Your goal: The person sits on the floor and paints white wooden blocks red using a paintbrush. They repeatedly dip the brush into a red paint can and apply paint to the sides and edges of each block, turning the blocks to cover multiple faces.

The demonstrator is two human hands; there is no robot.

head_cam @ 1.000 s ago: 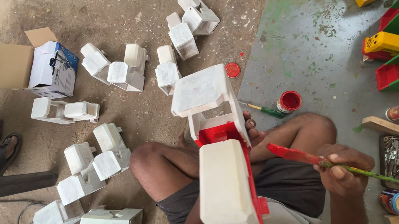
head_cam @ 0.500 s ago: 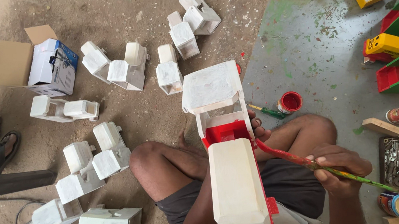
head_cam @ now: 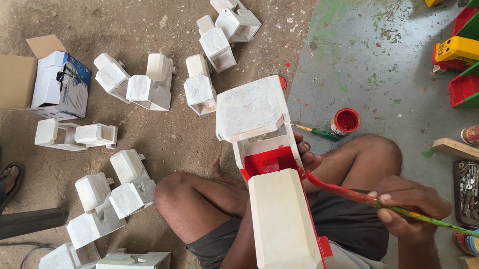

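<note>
Pointing away lengthwise, toy truck [head_cam: 278, 208] in left grip; right hand [head_cam: 410, 208] clenches paintbrush [head_cam: 379, 201].

The toy truck [head_cam: 273, 191] rests on the lap, paint pot [head_cam: 345, 121] to its right, unpainted toys [head_cam: 114, 194] left.

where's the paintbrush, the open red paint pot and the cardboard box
paintbrush [head_cam: 417, 216], head view, on its green handle
red paint pot [head_cam: 345, 121], head view, on the paint surface
cardboard box [head_cam: 8, 80], head view, on its brown side

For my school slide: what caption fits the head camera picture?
Right hand brushes red paint onto a white wooden toy truck steadied by the left hand, with a small paint pot nearby.
</note>
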